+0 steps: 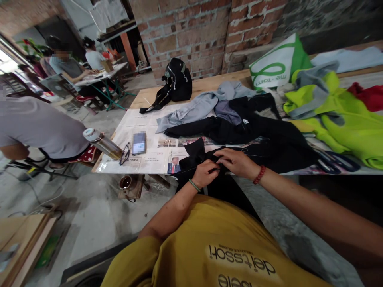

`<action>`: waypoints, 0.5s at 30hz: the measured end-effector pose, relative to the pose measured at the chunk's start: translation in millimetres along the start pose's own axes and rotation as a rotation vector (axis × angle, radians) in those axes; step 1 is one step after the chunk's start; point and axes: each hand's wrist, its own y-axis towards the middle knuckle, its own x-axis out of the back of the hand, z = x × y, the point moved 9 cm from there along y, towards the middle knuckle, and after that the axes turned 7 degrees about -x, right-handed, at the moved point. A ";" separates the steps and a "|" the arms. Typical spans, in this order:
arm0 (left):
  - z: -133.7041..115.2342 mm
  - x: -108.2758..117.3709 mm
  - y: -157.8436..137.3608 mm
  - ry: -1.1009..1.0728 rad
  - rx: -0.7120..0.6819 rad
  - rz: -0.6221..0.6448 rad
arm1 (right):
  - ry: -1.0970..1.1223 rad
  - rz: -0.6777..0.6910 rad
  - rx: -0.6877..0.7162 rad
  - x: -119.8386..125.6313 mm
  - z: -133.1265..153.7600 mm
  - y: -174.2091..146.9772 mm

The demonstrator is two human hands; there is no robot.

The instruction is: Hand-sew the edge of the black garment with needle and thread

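Observation:
A black garment (275,153) lies along the table's front edge, with part of it bunched under my hands. My left hand (206,173), with a green bead bracelet at the wrist, is closed on the black cloth. Beside it, almost touching, my right hand (236,161) pinches the same cloth; a red bracelet circles that wrist. What lies exactly between the fingertips is too small to make out. Just left of the hands, a black flap of fabric (194,149) stands up. Behind are a black jacket (206,128) and a grey garment (191,107).
Dark-handled scissors (339,161) and a neon yellow garment (344,111) lie right. Farther back are a green-white bag (278,65) and black backpack (181,79). A phone (139,142), glasses (125,153) and a tilted-looking flask (103,143) sit left. People sit nearby.

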 end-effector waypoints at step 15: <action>-1.4 1.5 -1.0 -0.017 -0.020 -0.018 | 0.182 -0.056 -0.327 -4.0 -37.2 -4.1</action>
